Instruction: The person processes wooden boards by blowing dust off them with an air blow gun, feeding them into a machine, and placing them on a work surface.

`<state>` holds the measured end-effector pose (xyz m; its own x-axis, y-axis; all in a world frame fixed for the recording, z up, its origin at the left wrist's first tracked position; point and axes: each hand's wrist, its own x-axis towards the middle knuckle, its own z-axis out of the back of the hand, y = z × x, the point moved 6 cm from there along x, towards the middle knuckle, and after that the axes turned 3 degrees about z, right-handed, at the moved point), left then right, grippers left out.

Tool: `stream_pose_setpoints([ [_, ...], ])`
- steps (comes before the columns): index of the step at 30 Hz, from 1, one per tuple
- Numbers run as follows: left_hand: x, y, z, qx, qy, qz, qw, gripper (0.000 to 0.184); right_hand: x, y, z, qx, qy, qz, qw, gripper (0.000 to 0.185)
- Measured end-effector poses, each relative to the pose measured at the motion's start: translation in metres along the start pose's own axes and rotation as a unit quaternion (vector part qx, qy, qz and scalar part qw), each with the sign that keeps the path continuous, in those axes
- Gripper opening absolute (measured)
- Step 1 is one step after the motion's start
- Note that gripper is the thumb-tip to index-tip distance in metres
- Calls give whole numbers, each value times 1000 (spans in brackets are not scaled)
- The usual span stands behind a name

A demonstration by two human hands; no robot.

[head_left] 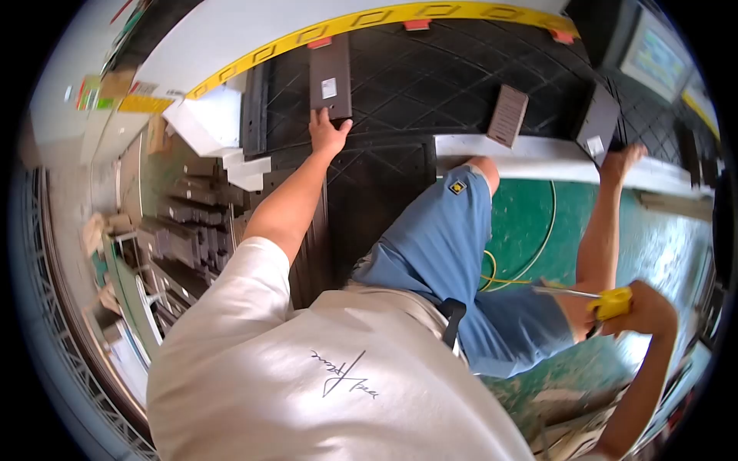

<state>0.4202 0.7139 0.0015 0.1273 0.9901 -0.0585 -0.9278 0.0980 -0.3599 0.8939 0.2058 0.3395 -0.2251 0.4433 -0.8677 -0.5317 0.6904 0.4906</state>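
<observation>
My left hand point(329, 137) reaches forward to the near end of a long brown board point(329, 75) with a white label. Its fingertips touch the board's end, and the thumb is spread out to the right. Low on the right, my right hand point(649, 309) is closed around a yellow tool point(613, 304) with a thin metal rod pointing left. The tool's exact kind is unclear, and my fingers hide part of it. The board lies on a black grooved surface point(430, 84).
Two more brown pieces, a ribbed block point(508, 115) and a labelled board point(598, 123), lie right of centre. A yellow-edged white machine panel point(307, 34) spans the top, with a screen point(655, 58) at right. Brown profiles point(184, 238) are stacked left. A hose point(550, 230) crosses the green floor.
</observation>
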Motion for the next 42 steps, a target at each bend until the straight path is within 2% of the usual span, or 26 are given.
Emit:
stream_pose_setpoints([
  [1, -4, -7, 5, -9, 7, 21, 1000, 93, 2, -6, -14, 92, -82, -85, 989, 24],
  [2, -5, -7, 5, 0, 2, 23, 1000, 93, 6, 2, -29, 74, -80, -86, 990, 24],
  [6, -11, -11, 5, 9, -21, 50, 998, 94, 16, 26, -93, 371, -70, -72, 923, 39],
  [7, -10, -14, 3, 21, -29, 62, 997, 93, 28, 29, -106, 456, -119, -11, 882, 45],
  [9, -12, -23, 3, 48, -68, 77, 994, 87, 71, 18, -137, 550, -10, 53, 833, 50],
  [11, -19, -39, 5, 78, -138, 91, 983, 77, 120, 18, -164, 643, -35, 94, 759, 56],
  [13, -16, -51, 8, 4, -220, -4, 975, 59, 170, 24, -185, 734, -94, 151, 656, 62],
  [14, -17, -61, 9, -87, -265, -34, 960, 45, 182, 42, -189, 749, -99, 224, 615, 67],
  [15, -10, -66, 2, -161, -183, -24, 970, 40, 197, 53, -199, 781, -50, 277, 558, 69],
  [17, 3, -72, -45, -349, 7, -23, 937, 33, 210, 66, -213, 757, -66, 271, 591, 69],
  [18, -5, -95, -39, -406, 105, 42, 907, 32, 214, 72, -216, 760, -34, 285, 583, 69],
  [19, -21, -122, -31, -457, 203, 107, 859, 32, 211, 80, -217, 770, -67, 248, 585, 68],
  [20, -22, -132, -40, -486, 244, 140, 828, 34, 215, 76, -220, 754, -76, 233, 610, 65],
  [22, -24, -145, -55, -464, 251, 156, 835, 36, 219, 72, -222, 699, -148, 178, 676, 57],
  [23, -24, -152, -63, -454, 256, 163, 838, 37, 218, 74, -219, 667, -126, 210, 704, 57],
  [25, -33, -167, -63, -476, 272, 211, 810, 39, 218, 73, -212, 608, -204, 219, 736, 51],
  [27, -39, -185, -56, -483, 313, 214, 789, 40, 216, 75, -205, 566, -203, 213, 770, 48],
  [28, -36, -191, -61, -467, 334, 206, 792, 33, 216, 76, -203, 545, -204, 211, 785, 47],
  [31, -31, -220, -66, -445, 312, 130, 829, 25, 216, 80, -196, 569, -300, 232, 730, 47],
  [32, -27, -230, -74, -452, 318, 107, 826, 21, 217, 81, -194, 545, -305, 248, 740, 43],
  [33, -22, -240, -79, -387, 303, 26, 870, 26, 215, 81, -192, 530, -314, 249, 748, 43],
  [35, -19, -262, -79, -285, 289, -58, 912, 29, 212, 85, -190, 500, -331, 250, 760, 43],
  [36, -17, -270, -87, -265, 283, -70, 919, 28, 209, 87, -186, 520, -369, 241, 732, 43],
  [38, -16, -286, -106, -200, 276, -125, 932, 23, 214, 80, -191, 515, -283, 228, 776, 41],
  [40, -20, -302, -123, -171, 359, -148, 905, 26, 217, 82, -196, 486, -179, 200, 832, 37],
  [42, -30, -321, -138, -146, 358, -198, 901, 29, 215, 93, -198, 430, -175, 187, 866, 40],
])
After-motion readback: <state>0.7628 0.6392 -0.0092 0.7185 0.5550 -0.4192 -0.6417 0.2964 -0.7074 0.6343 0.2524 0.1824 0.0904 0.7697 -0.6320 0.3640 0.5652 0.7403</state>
